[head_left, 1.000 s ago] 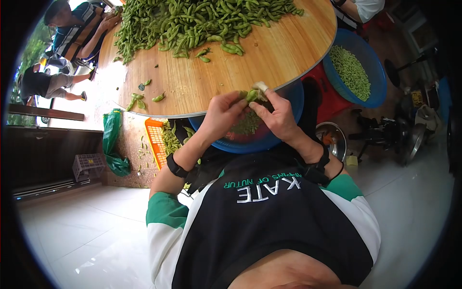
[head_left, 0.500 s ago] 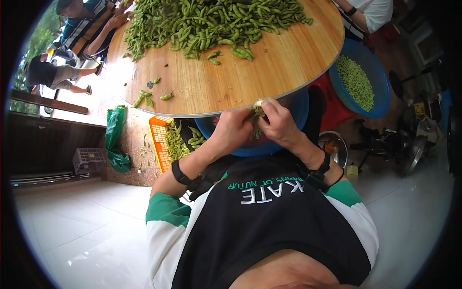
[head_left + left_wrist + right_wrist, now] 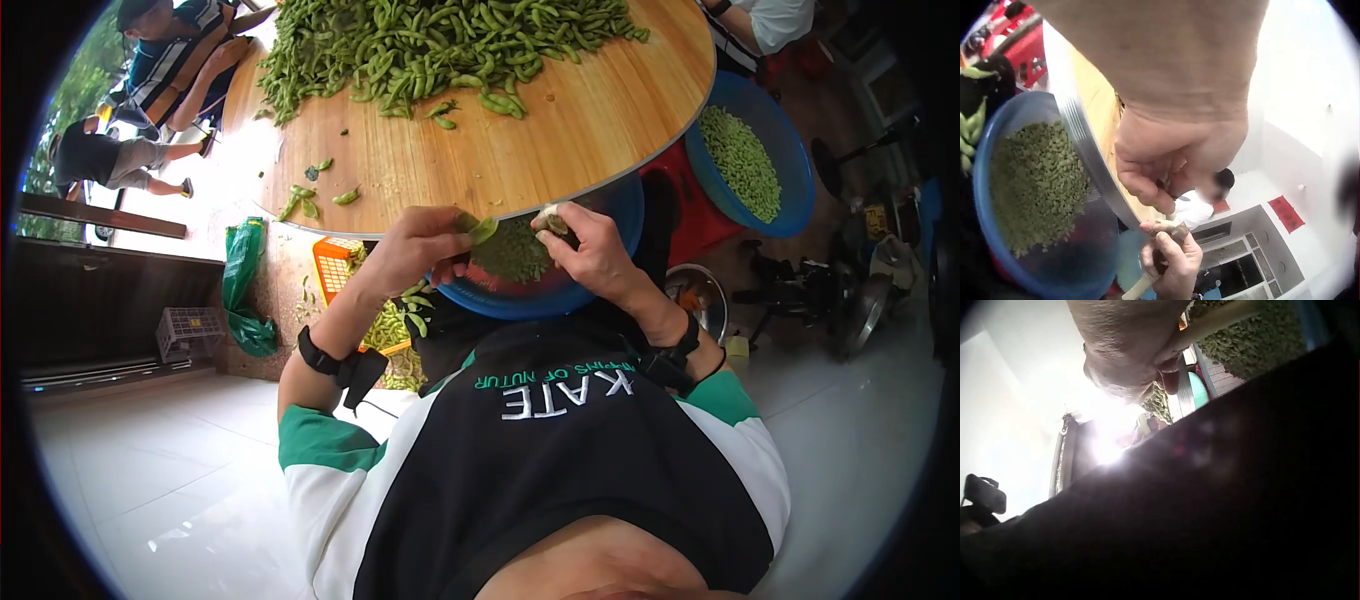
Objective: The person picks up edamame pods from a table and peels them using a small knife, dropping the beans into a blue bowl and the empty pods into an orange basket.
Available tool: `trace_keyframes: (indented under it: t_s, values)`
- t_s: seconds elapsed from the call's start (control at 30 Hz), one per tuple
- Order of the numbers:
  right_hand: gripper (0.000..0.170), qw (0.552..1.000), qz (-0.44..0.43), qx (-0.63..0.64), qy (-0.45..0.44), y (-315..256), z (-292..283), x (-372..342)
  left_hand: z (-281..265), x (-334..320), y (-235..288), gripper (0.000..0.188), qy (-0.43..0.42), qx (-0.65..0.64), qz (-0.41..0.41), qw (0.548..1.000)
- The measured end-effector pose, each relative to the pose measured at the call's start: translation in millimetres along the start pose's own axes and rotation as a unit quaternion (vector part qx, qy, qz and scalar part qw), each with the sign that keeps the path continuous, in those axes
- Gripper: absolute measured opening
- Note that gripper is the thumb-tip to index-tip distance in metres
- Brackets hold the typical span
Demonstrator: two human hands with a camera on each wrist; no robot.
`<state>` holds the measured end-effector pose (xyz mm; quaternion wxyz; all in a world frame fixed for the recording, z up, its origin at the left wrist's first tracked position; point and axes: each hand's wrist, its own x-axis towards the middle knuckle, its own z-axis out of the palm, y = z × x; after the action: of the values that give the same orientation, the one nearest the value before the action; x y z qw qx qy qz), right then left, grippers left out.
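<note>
In the head view, my left hand (image 3: 420, 245) pinches a green bean pod (image 3: 483, 231) between thumb and fingers, over the near edge of the round table. To its right and apart from it, my right hand (image 3: 595, 250) has its fingers curled, with a whitish wrap (image 3: 548, 217) at the fingertips. A pale stick-like piece (image 3: 1139, 286) juts from that right hand in the left wrist view; its kind is unclear. Below both hands, a blue basin (image 3: 590, 300) holds shelled green beans (image 3: 515, 255). The left fingertips are partly hidden in the left wrist view.
A large pile of pods (image 3: 400, 50) lies on the wooden table (image 3: 560, 130), a few loose pods (image 3: 300, 203) at its left. Another blue basin (image 3: 800, 190) of beans stands right, an orange basket (image 3: 332, 268) lower left. A metal bowl (image 3: 712, 300) sits near my right arm. Other people sit around.
My hands were together at the table edge half a second ago. Now they are apart: the left has moved left with a green pod in its fingers, the right stays over the basin.
</note>
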<state>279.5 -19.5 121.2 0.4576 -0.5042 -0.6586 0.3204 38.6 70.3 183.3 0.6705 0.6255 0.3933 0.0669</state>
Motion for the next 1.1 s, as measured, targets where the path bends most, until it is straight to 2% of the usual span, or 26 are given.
trace_keyframes:
  t_s: [0.03,0.1,0.13,0.2,0.23,0.27,0.3,0.4,0.43,0.47,0.5,0.57,0.6,0.67,0.77,0.8,0.9,0.93,0.97,1.0,1.03,1.1]
  values:
    - [0.018,1.000,0.003,-0.001,0.000,-7,-2,1,6,3,2,0.015,0.000,-0.020,0.011,1.000]
    - [0.018,0.970,0.144,0.192,-0.021,-19,0,4,12,7,2,0.015,-0.002,-0.043,0.021,0.999]
    - [0.018,0.970,0.146,0.192,-0.022,-19,2,5,13,9,1,0.015,-0.006,-0.029,0.021,0.999]
    - [0.019,0.982,0.065,0.175,-0.034,-16,6,9,11,7,0,0.017,-0.009,-0.013,0.022,1.000]
    - [0.019,0.982,0.063,0.176,-0.033,-15,5,9,6,0,-2,0.016,-0.018,0.217,0.081,0.973]
    - [0.019,0.978,0.093,0.186,-0.031,-13,4,7,0,-9,-2,0.016,-0.028,0.438,0.135,0.888]
    - [0.019,0.972,0.122,0.197,-0.027,-11,2,6,-3,-22,0,0.013,-0.048,0.547,0.063,0.834]
    - [0.022,0.964,0.155,0.214,-0.023,2,-4,1,-22,-38,-4,0.013,-0.005,0.591,0.028,0.806]
    - [0.023,0.960,0.157,0.231,-0.035,1,-1,2,-29,-27,1,0.018,0.026,0.581,0.027,0.813]
    - [0.023,0.960,0.153,0.231,-0.037,-1,2,4,-27,-15,5,0.020,0.147,0.535,0.120,0.823]
    - [0.024,0.952,0.158,0.258,-0.052,-5,6,6,-27,2,13,0.019,0.215,0.469,0.196,0.834]
    - [0.026,0.943,0.154,0.284,-0.077,-6,9,10,-40,46,16,0.020,0.279,0.477,0.268,0.789]
    - [0.026,0.945,0.151,0.280,-0.077,-5,9,10,-52,70,10,0.020,0.281,0.476,0.272,0.788]
    - [0.028,0.926,0.180,0.326,-0.056,-4,7,7,-71,110,-6,0.020,0.293,0.518,0.306,0.743]
    - [0.031,0.920,0.178,0.347,-0.026,5,0,0,-77,126,-12,0.018,0.296,0.527,0.325,0.727]
    - [0.031,0.919,0.180,0.349,-0.023,5,1,-1,-72,124,-11,0.018,0.292,0.528,0.325,0.729]
    - [0.034,0.918,0.165,0.361,-0.022,1,1,4,-42,112,-11,0.016,0.311,0.414,0.311,0.797]
    - [0.035,0.912,0.158,0.378,-0.017,-2,2,6,-26,106,-11,0.016,0.306,0.415,0.312,0.798]
    - [0.035,0.906,0.152,0.396,-0.013,-4,4,7,-11,99,-11,0.015,0.259,0.237,0.287,0.891]
    - [0.035,0.905,0.153,0.397,-0.010,-7,6,9,3,91,-10,0.013,0.202,0.048,0.249,0.946]
    - [0.035,0.899,0.151,0.410,0.000,-9,8,11,15,82,-8,0.013,0.200,0.049,0.248,0.947]
    - [0.035,0.894,0.149,0.423,0.014,-10,10,12,32,69,-3,0.009,0.146,-0.112,0.183,0.966]
